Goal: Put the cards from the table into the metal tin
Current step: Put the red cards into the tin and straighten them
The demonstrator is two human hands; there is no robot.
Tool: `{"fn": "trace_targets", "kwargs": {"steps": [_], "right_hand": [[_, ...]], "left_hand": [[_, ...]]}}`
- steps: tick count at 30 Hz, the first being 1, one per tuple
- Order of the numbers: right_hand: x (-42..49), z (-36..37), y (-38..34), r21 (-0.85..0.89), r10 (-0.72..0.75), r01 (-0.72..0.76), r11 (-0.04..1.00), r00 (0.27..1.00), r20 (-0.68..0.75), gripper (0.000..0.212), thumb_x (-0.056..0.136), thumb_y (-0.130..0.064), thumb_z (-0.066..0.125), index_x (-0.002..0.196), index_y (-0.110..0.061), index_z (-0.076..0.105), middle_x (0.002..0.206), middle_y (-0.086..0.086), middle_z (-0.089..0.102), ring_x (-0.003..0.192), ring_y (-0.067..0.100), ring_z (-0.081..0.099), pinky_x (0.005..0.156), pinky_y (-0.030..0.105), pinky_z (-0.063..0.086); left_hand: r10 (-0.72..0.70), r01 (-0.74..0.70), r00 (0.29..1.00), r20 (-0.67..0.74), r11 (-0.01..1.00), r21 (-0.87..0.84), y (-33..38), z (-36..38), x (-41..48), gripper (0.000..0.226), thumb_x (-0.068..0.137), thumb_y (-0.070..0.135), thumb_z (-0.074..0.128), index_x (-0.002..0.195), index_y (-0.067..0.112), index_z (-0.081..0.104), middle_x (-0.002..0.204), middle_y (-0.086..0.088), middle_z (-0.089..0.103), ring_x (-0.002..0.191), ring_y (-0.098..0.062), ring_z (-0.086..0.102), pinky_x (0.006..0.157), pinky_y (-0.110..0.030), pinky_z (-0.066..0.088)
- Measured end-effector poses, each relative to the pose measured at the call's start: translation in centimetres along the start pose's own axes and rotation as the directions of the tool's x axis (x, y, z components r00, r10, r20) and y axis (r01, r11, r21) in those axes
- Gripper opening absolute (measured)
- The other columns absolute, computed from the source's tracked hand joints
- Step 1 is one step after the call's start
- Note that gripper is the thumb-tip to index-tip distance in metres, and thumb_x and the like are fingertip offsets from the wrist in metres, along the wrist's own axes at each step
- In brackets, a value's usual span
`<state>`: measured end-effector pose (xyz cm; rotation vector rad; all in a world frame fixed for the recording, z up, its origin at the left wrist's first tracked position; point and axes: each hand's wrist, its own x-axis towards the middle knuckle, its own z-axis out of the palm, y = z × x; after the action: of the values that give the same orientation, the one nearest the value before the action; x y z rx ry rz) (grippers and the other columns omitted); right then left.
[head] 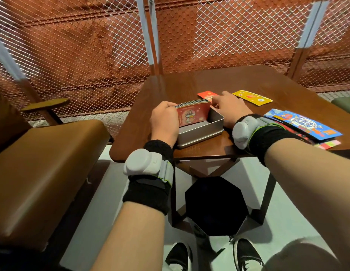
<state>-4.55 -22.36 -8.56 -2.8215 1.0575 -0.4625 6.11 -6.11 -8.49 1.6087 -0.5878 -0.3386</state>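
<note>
An open grey metal tin [201,132] sits near the front edge of the brown wooden table [268,83]. A stack of red cards [192,114] stands on edge inside the tin, leaning over its far left part. My left hand [164,120] grips the stack's left end with curled fingers. My right hand [228,108] holds the stack's right end, its fingers partly hidden behind the cards. Beyond the tin a red card [204,94] and a yellow card [252,97] lie flat on the table.
A pile of colourful blue, red and pink envelopes or packets [303,127] lies at the right table edge. A brown padded bench [49,163] stands to the left. Metal mesh fencing [219,36] runs behind the table. My shoes show on the floor below.
</note>
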Motion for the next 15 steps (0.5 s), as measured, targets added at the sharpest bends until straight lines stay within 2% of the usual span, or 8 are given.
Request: {"fn": "trace_targets", "kwargs": {"steps": [2,4,6,9,12,15], "right_hand": [[-0.1,-0.1,-0.1,0.066,0.033,-0.026,0.998,0.994,-0.104,0.032,0.098,-0.041,0.047,0.096,-0.011,0.058,0.095,0.011,0.045,0.107,0.038,0.052,0.089,0.046,0.041],[0.0,0.0,0.1,0.023,0.086,-0.083,0.996,0.984,-0.153,0.035,0.097,-0.041,0.049,0.105,-0.009,0.058,0.106,0.017,0.050,0.112,0.039,0.049,0.090,0.047,0.042],[0.2,0.3,0.2,-0.043,0.135,-0.141,0.989,0.985,-0.109,0.044,0.097,-0.046,0.046,0.123,-0.011,0.053,0.124,0.020,0.049,0.120,0.039,0.045,0.096,0.050,0.040],[0.8,0.5,0.4,-0.109,0.133,-0.129,0.986,0.991,0.023,0.047,0.100,-0.049,0.038,0.131,-0.017,0.053,0.130,0.019,0.056,0.124,0.038,0.045,0.100,0.048,0.037],[1.0,0.4,0.4,-0.036,0.132,-0.134,0.990,0.990,-0.041,0.041,0.098,-0.044,0.045,0.121,-0.014,0.061,0.122,0.020,0.062,0.118,0.039,0.050,0.095,0.045,0.042],[1.0,0.6,1.0,0.104,0.147,-0.137,0.985,0.984,-0.096,0.040,0.090,-0.039,0.058,0.114,-0.007,0.057,0.115,0.022,0.062,0.111,0.040,0.051,0.090,0.045,0.045]], "left_hand": [[0.019,-0.019,1.000,-0.003,1.000,0.002,0.0,0.0,0.0,0.024,0.095,0.016,0.042,0.094,0.015,0.065,0.095,-0.006,0.070,0.090,-0.018,0.068,0.073,-0.033,0.058],[0.031,-0.031,1.000,-0.006,1.000,-0.004,0.1,0.2,-0.2,0.025,0.096,0.018,0.041,0.093,0.015,0.065,0.093,-0.006,0.070,0.090,-0.019,0.069,0.075,-0.034,0.058],[0.037,-0.037,0.999,0.004,0.999,-0.005,0.1,0.2,-0.2,0.026,0.098,0.020,0.039,0.096,0.014,0.065,0.094,-0.006,0.069,0.090,-0.018,0.069,0.076,-0.034,0.058],[0.046,-0.046,0.999,0.022,0.999,0.003,0.0,0.1,-0.2,0.026,0.100,0.022,0.039,0.099,0.014,0.063,0.096,-0.005,0.068,0.091,-0.016,0.068,0.071,-0.030,0.055],[0.051,-0.051,0.998,0.037,0.999,-0.002,-0.1,0.1,-0.2,0.025,0.099,0.022,0.040,0.099,0.014,0.064,0.095,-0.004,0.068,0.091,-0.016,0.068,0.072,-0.030,0.055],[0.050,-0.050,0.998,0.032,0.999,-0.017,-0.2,0.3,0.0,0.024,0.098,0.022,0.040,0.095,0.016,0.064,0.095,-0.004,0.069,0.092,-0.018,0.068,0.077,-0.035,0.057]]}}
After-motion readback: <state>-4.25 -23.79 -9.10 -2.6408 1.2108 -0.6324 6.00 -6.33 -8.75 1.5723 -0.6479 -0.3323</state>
